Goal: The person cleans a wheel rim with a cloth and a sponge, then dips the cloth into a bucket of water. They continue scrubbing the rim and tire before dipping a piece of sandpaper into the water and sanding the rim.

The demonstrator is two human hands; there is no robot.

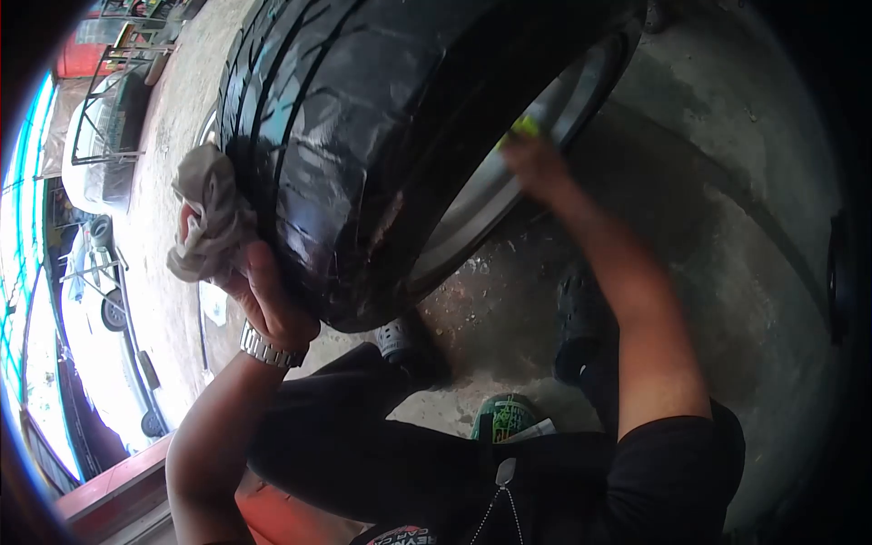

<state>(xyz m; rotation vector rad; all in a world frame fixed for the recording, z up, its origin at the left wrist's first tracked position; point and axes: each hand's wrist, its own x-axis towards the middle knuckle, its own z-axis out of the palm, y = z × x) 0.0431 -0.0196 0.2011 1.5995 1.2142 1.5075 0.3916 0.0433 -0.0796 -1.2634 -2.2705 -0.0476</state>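
A large black tire (363,118) on a pale metal rim (486,186) fills the upper middle, its wet-looking tread facing left. My left hand (268,291), with a metal watch at the wrist, is closed round a crumpled off-white rag (213,213) and rests against the tread side. Inside the wheel opening, my right hand (538,168) grips a small yellow-green sponge-like piece (520,133) right at the rim. Motion blurs that hand, and most of the piece is hidden by the fingers.
Below the tire are my shoes (396,338) on a wet, stained concrete floor (727,236). A green printed container (506,414) stands between my legs. Parked cars (104,300) line the bright left side. A red edge (123,472) runs along the lower left.
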